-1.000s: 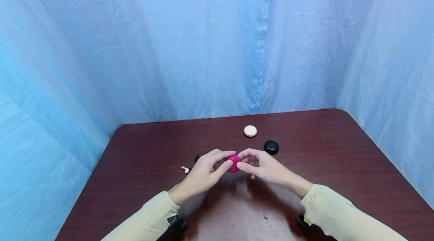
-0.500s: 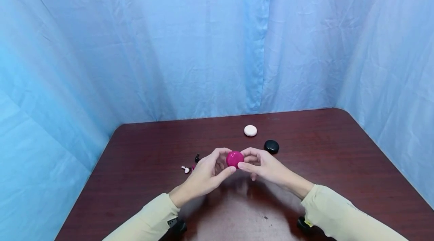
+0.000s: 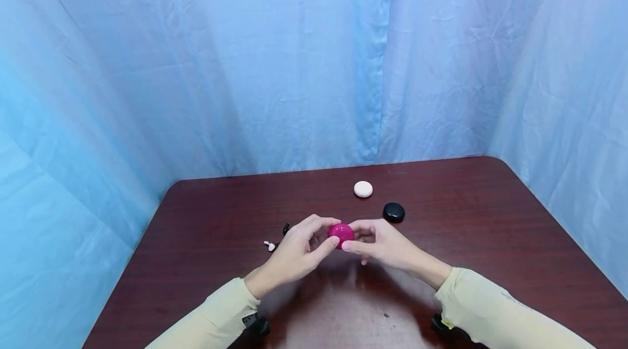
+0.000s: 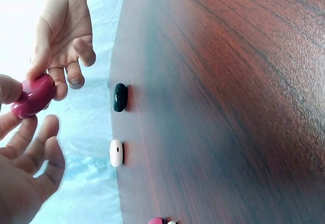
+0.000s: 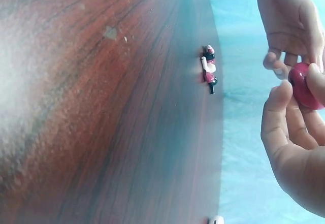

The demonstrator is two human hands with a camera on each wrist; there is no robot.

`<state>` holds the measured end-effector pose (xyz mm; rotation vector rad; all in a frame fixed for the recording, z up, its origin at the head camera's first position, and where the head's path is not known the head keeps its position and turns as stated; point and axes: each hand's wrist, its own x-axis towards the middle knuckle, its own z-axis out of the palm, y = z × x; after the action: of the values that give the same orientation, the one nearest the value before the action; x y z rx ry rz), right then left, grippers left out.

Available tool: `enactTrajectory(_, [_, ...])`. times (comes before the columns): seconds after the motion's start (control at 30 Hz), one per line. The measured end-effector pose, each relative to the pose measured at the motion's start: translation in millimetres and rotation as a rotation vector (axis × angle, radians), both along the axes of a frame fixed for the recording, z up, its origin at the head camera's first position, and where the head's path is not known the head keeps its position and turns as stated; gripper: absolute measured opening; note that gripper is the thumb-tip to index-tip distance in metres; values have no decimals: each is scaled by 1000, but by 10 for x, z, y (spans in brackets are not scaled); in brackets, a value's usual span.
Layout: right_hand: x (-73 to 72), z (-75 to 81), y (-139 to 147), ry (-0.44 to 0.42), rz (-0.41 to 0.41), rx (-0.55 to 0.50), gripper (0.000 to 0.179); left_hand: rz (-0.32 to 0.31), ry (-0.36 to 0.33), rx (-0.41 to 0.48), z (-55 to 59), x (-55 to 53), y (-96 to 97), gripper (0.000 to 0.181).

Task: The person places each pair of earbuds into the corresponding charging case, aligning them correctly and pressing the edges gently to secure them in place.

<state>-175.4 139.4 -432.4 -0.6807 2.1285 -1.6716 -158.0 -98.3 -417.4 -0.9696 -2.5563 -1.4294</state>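
A glossy magenta earbud charging case [image 3: 342, 232], round and looking closed, is held up above the table between both hands. My left hand [image 3: 296, 252] pinches its left side with the thumb in front and fingers behind. From the right, my right hand [image 3: 391, 244] grips the other edge between thumb and forefinger. Its remaining fingers curl loosely below, as the left wrist view shows. Beyond the hands lie a white charging case [image 3: 363, 189] and a black charging case [image 3: 394, 212]. Beside the left hand are loose earbuds, a white one [image 3: 270, 247] and a black one [image 3: 287, 228].
The dark red-brown wooden table [image 3: 206, 218] has rounded far corners. Light blue curtains [image 3: 294, 65] hang behind it and on both sides. In the right wrist view, several white, black and magenta earbuds [image 5: 209, 68] sit clustered near the table's edge.
The magenta case has been tilted in the fingers, its round face turned up toward the head camera and then partly back. Both thumbs have shifted along its near edge; the other things stay put.
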Motion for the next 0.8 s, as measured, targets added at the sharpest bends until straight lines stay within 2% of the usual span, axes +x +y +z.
enactTrajectory(0.17, [-10,8,3,20,6,-2,30,-7,-303,73,22,-14,2,23])
enactTrajectory(0.27, [-23,11,2,22,3,-6,30,0,-374,94,29,-27,-3,23])
enactTrajectory(0.53, [-38,30,20,3,-12,-15,34,9,-395,81,63,-45,13,25])
enactTrajectory(0.8, [-43,23,1,38,8,33,29,54,-304,71,36,-26,41,24])
